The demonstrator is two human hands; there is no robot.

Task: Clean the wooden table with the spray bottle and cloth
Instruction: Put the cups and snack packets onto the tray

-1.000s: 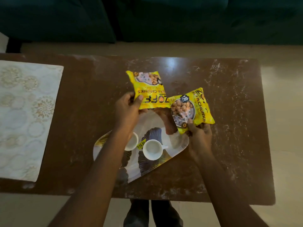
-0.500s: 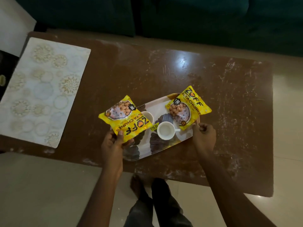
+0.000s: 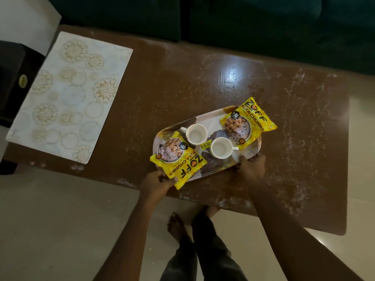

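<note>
The brown wooden table (image 3: 182, 88) is streaked with white smears. On it stands an oval patterned tray (image 3: 211, 123) carrying two white cups (image 3: 196, 134) (image 3: 221, 148) and two yellow snack packets, one at the left end (image 3: 179, 159) and one at the right end (image 3: 248, 122). My left hand (image 3: 156, 183) grips the tray's near left end, its thumb by the left packet's corner. My right hand (image 3: 251, 165) is closed on the tray's near right rim. No spray bottle or cloth is in view.
A pale patterned placemat (image 3: 69, 94) covers the table's left end. A dark green sofa (image 3: 263, 27) runs along the far side. A black object (image 3: 10, 82) sits beyond the left edge. My legs and bare feet (image 3: 176, 226) stand on the tiled floor at the near edge.
My left hand has laid its yellow packet on the tray's left end. The right hand has let go of the other packet. Both hands now hold the tray's near rim.
</note>
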